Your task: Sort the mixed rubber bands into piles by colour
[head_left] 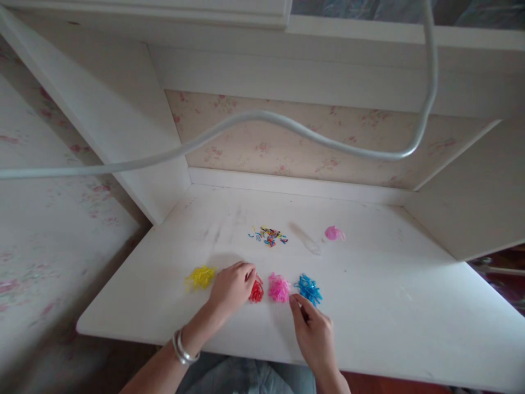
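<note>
My left hand [234, 284], a silver bangle on its wrist, is at the left edge of a pile of red rubber bands [256, 291], partly covering it. Its fingers are curled together, and what they hold, if anything, is hidden. My right hand [314, 328] is closed in a pinch between a pile of pink rubber bands [279, 288] and a pile of blue rubber bands [309, 289]; anything at its fingertips is too small to name. Left of my left hand lies a pile of yellow rubber bands [200, 277]. Mixed-colour bands [269, 236] are scattered farther back.
A pink rounded object [334, 233] lies at the back right of the white desk [381, 306]. Beside it is a clear, thin piece [314, 247]. A pale cable or tube [258, 115] crosses the view above, and side panels enclose the desk.
</note>
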